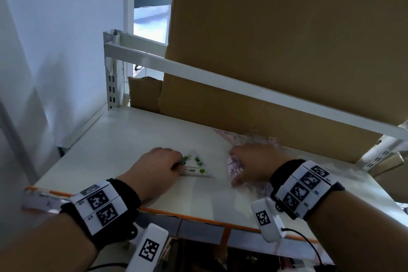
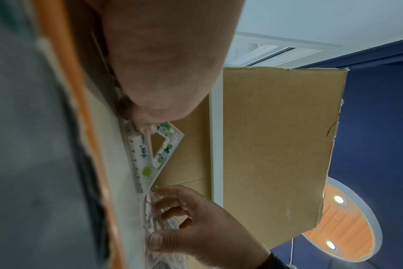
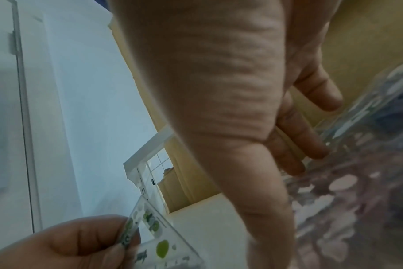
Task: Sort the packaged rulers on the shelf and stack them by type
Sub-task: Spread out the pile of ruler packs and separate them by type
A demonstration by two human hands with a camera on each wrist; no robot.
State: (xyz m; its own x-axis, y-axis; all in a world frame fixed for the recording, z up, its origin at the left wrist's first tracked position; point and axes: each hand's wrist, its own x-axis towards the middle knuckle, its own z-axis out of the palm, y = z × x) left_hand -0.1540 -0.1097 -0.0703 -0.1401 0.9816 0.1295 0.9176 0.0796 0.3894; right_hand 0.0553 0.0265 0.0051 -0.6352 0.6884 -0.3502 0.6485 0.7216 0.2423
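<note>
A clear triangle ruler (image 1: 197,166) with green print lies on the white shelf (image 1: 123,139). My left hand (image 1: 180,162) pinches its left corner, thumb and fingers curled on it; the same ruler (image 3: 160,243) shows in the right wrist view in my left hand (image 3: 69,242). Clear packs of pink-patterned rulers (image 1: 235,171) lie to its right. My right hand (image 1: 239,166) hovers spread over them, fingertips (image 2: 163,202) touching the wrapping (image 2: 153,218). In the right wrist view the fingers (image 3: 311,142) are nearly straight above the pink packs (image 3: 357,191).
A big cardboard sheet (image 1: 287,51) stands behind the shelf, crossed by a white rail (image 1: 242,86). Another pink ruler (image 1: 229,133) lies at the cardboard's foot. The shelf's orange front edge (image 1: 198,219) is near my wrists, with a pale straight ruler (image 1: 42,202) along it at the left.
</note>
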